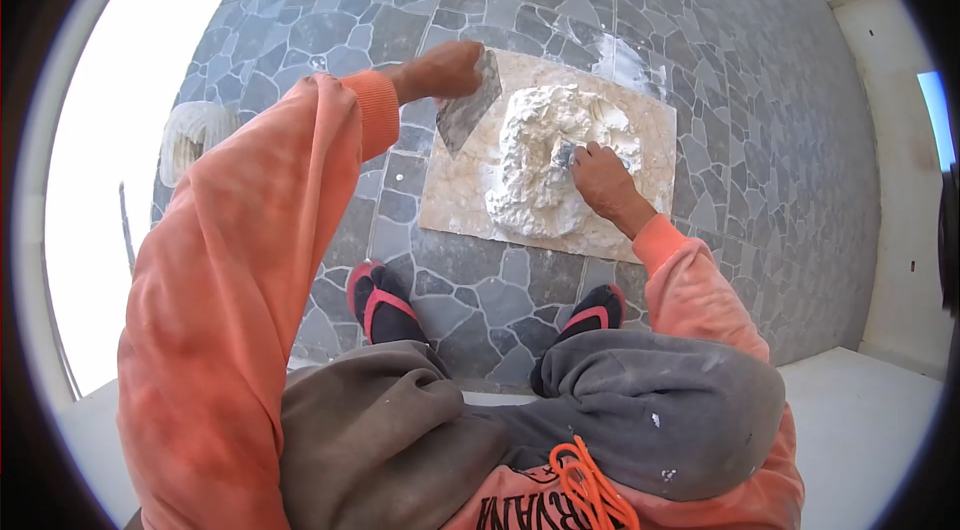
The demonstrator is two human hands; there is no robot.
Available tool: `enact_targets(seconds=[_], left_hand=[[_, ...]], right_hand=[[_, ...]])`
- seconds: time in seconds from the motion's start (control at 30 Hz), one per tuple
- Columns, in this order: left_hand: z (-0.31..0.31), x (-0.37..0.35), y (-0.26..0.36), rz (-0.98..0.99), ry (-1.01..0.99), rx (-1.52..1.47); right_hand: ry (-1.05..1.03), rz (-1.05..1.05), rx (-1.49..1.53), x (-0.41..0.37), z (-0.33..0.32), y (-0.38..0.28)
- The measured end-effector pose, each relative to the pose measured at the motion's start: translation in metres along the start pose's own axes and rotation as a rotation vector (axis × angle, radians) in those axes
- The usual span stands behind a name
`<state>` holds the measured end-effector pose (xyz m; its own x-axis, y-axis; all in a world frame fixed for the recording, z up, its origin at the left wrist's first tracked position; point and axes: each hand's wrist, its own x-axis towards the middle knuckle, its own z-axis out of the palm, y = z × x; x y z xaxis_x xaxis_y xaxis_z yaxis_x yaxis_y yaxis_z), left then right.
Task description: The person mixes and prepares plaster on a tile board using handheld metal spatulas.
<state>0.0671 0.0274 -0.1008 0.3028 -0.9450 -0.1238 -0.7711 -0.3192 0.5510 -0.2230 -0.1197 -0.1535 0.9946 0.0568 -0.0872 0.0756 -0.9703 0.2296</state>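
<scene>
Person squats over a beige slab (455, 195) lying flat on the stone-pattern floor (760, 130), w/ a mound of white paste (540, 180) heaped on the slab's middle and right part.

Left hand (445, 70) is at the slab's far left corner, fingers wrapped round the grip of a flat metal trowel (468, 112). The blade hangs tilted, pointing down towards the person, just left of the mound and apart from it (whether its tip touches the slab, can't tell).

Right hand (603, 182) sits on the mound's right side, curled tight round a small blade (563, 156). The blade's tip is pressed into the paste near the top centre, so the paste lies directly under and left of this hand, touching it at the knuckles. A hollow shows in the mound beside the tip.

Approx. between the two hands: the bulk of the mound.

Beyond the slab's far right corner there's a white smear (622, 62) on the floor. Nearer the person, two feet in red sandals: left sandal (375, 300), right sandal (597, 310), both just short of the slab's near edge. Far left, a pale round thing (195, 135), too washed out by glare to identify.
</scene>
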Motion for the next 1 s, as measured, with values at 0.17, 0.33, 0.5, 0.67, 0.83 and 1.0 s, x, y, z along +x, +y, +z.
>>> enact_targets(seconds=[0.17, 0.33, 0.5, 0.67, 0.83, 1.0], left_hand=[[-0.001, -0.006, 0.004, -0.022, -0.028, -0.037], [0.004, 0.000, 0.003, 0.001, -0.002, -0.012], [0.005, -0.001, 0.006, -0.058, -0.043, -0.070], [0.004, 0.001, 0.008, 0.010, -0.006, -0.054], [0.001, -0.002, 0.011, -0.050, -0.055, -0.078], [0.002, -0.005, 0.012, 0.000, 0.003, -0.073]], right_hand=[[-0.050, -0.034, 0.042, -0.006, -0.016, 0.018], [-0.140, -0.026, -0.030, -0.006, 0.025, 0.017], [-0.127, 0.027, -0.006, 0.005, -0.017, 0.036], [-0.127, -0.034, -0.038, 0.005, 0.026, 0.031], [-0.081, 0.066, -0.061, 0.008, -0.005, 0.041], [-0.239, -0.058, -0.068, 0.001, 0.029, 0.037]])
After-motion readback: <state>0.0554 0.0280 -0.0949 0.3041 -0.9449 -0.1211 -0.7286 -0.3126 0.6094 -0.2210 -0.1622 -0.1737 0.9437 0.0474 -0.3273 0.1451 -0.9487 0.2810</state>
